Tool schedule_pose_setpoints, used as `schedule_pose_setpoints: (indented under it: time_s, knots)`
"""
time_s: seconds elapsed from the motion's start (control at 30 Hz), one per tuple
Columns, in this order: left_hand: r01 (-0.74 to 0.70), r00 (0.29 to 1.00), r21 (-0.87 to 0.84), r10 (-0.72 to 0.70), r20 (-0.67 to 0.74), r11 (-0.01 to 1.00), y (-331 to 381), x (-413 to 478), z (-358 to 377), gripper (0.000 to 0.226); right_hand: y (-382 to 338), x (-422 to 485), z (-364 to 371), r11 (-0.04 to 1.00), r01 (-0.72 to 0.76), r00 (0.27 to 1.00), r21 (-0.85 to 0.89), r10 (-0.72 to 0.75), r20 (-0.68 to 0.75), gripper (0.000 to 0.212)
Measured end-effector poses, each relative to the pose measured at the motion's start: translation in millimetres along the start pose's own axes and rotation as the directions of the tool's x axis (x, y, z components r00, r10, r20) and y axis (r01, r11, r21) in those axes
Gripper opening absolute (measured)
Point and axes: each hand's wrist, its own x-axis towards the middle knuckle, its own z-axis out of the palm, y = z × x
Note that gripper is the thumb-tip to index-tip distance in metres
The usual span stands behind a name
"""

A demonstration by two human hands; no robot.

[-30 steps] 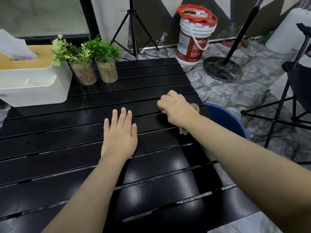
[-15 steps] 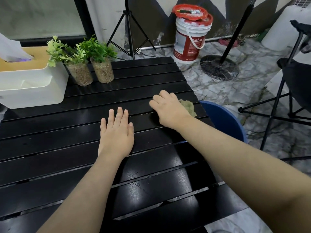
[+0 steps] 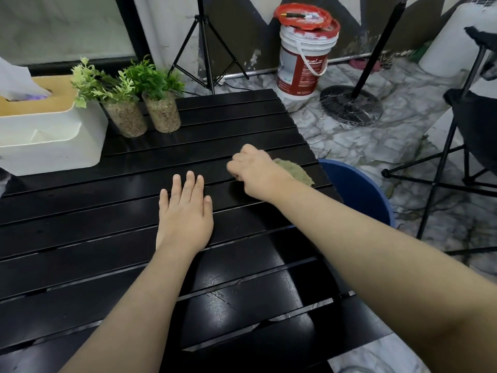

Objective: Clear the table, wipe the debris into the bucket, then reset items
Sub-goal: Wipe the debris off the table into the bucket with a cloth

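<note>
**Right hand on cloth at table's right edge; left hand flat on slats**

Nearest the camera, both bare forearms reach out over the black slatted table (image 3: pixel 80 232). The left hand (image 3: pixel 185 214) lies palm down on the slats near the middle of the table, fingers extended and close together, gripping nothing. Just beyond it and to the right, the right hand (image 3: pixel 254 172) is curled into a fist closed on an olive-green cloth (image 3: pixel 294 170), which is pressed to the tabletop close to the right edge. Part of the cloth protrudes from under the hand on the side toward that edge.

On the floor just beside the right edge, below table level, stands the blue bucket (image 3: pixel 360 189), partly hidden by the table and forearm.

Farther back on the table, at left, a white tissue box (image 3: pixel 51 135) sits beside two small potted plants (image 3: pixel 142 103). Beyond the table, on the marbled floor, stand a paint pail (image 3: pixel 304 65) with a red lid and a black tripod (image 3: pixel 204 44).
</note>
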Motion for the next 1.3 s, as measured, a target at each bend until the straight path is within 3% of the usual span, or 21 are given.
schedule_pose_setpoints:
  time_s: [0.13, 0.23, 0.33, 0.47, 0.8, 1.0, 1.1, 1.2, 1.3]
  knots:
    - [0.0, 1.0, 0.005, 0.0, 0.002, 1.0, -0.2, 0.3, -0.8, 0.052, -6.6, 9.8, -0.3, 0.993, -0.025, 0.997, 0.117, 0.016, 0.075, 0.013]
    - [-0.002, 1.0, -0.01, 0.002, -0.007, 1.0, -0.8, 0.7, -1.0, 0.052, 14.5, 1.1, -8.6, 0.956, -0.211, 0.964, 0.202, 0.17, 0.204, 0.001]
    - [0.002, 1.0, -0.016, -0.002, -0.001, 1.0, -0.8, 0.8, -0.4, 0.052, 30.4, -13.1, -15.5, 0.91, -0.317, 0.937, 0.266, 0.257, 0.238, 0.008]
    - [0.004, 1.0, -0.014, -0.004, 0.002, 1.0, -0.4, 0.7, -0.2, 0.052, 20.6, -3.6, -8.7, 0.951, -0.263, 0.95, 0.162, 0.226, 0.216, 0.015]
    - [0.007, 1.0, -0.033, -0.007, 0.009, 0.999, 0.9, 0.2, -2.6, 0.052, 12.6, 2.1, -7.6, 0.973, -0.169, 0.974, 0.157, 0.14, 0.181, 0.015]
    - [0.004, 1.0, -0.053, -0.003, 0.015, 0.999, 0.4, 1.6, -3.4, 0.052, 56.8, -38.1, -19.9, 0.906, -0.418, 0.899, 0.071, 0.402, 0.171, 0.011]
    - [-0.011, 1.0, -0.158, 0.012, 0.005, 0.987, -1.5, -0.7, -10.5, 0.05, 70.3, -52.8, -24.6, 0.845, -0.533, 0.841, 0.042, 0.524, 0.13, 0.01]
    - [-0.001, 0.999, -0.306, -0.013, -0.042, 0.952, -11.4, -16.8, -19.7, 0.046, 67.1, -66.7, -41.5, 0.748, -0.599, 0.792, 0.286, 0.606, 0.076, 0.008]
    - [0.01, 0.999, -0.343, -0.024, -0.036, 0.939, -17.3, -33.0, -23.0, 0.045, 37.3, -69.8, -63.6, 0.634, -0.509, 0.813, 0.582, 0.576, 0.082, 0.011]
